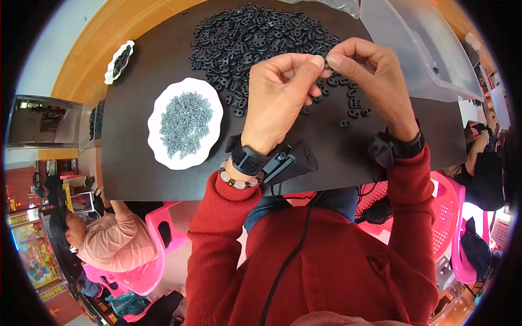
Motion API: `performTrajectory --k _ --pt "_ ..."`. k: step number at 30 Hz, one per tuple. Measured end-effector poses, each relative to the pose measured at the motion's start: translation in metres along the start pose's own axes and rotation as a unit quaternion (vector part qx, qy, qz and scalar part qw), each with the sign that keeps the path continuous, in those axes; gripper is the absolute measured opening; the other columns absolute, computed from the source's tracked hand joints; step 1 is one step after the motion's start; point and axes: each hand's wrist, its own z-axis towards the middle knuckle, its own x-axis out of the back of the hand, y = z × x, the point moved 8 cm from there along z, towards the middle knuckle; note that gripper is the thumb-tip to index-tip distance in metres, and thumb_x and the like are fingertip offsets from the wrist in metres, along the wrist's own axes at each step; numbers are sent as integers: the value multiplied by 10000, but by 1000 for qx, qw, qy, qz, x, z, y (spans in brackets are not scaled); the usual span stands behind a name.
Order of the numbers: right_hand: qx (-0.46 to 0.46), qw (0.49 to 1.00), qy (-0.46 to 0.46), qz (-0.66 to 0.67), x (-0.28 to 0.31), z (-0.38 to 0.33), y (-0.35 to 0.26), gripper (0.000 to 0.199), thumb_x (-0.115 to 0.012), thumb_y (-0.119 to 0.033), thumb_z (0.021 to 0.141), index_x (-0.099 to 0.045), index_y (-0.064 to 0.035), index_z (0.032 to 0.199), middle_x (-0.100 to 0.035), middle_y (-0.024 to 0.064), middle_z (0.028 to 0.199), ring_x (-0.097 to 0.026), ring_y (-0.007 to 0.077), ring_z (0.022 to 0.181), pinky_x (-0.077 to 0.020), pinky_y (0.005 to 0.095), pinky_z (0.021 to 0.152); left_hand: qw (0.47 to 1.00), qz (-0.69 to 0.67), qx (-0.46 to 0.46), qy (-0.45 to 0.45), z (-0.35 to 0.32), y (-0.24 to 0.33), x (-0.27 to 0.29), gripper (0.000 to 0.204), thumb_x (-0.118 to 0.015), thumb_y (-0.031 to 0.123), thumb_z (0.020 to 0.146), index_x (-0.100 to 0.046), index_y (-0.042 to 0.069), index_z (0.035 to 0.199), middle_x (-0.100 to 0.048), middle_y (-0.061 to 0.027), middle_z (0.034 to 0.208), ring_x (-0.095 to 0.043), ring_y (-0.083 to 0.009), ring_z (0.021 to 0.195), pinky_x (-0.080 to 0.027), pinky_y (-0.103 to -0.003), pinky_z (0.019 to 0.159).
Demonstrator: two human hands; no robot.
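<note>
small dark piece point(327, 64) between hands point(277, 95) point(375, 73), near two-holed black ovals point(244, 35)

Bright, soft light falls all around me; pale sheen streaks the clear plastic bin point(405, 62), far right; the black two-holed plastic pieces point(239, 41) look crisp, while outer margins warp and corners blacken.
</note>
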Motion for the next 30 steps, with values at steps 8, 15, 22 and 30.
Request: performTrajectory --k 8,15,22,30 --pt "0 998 52 -29 25 -11 -5 273 -790 -278 1010 -798 -8 1051 -708 -56 901 -599 28 833 -475 225 752 947 305 -35 96 -49 48 35 252 -735 214 1054 -803 9 1182 -810 -28 1039 -690 -78 851 -539 -235 782" --pt "19 997 29 -73 25 -16 -6 224 -758 -245 1040 -754 -21 1027 -681 -55 936 -600 32 905 -472 223 831 735 642 18 218 -121 57 174 293 -766 249 947 -804 -29 1031 -792 -185 874 -780 -294 818 -582 -385 790" --pt "40 994 26 -102 16 -20 -11 231 -758 -240 1034 -753 -10 1008 -695 -40 937 -611 42 907 -488 236 844 710 669 60 212 -148 37 194 274 -770 264 936 -818 8 1020 -794 -172 869 -779 -320 824 -584 -407 785" --pt "44 992 21 -115 16 -19 -10 242 -763 -242 1032 -756 -2 1006 -707 -32 932 -630 48 912 -506 247 855 685 693 106 199 -153 22 202 249 -776 284 922 -835 57 1005 -797 -154 862 -778 -355 833 -588 -437 778"
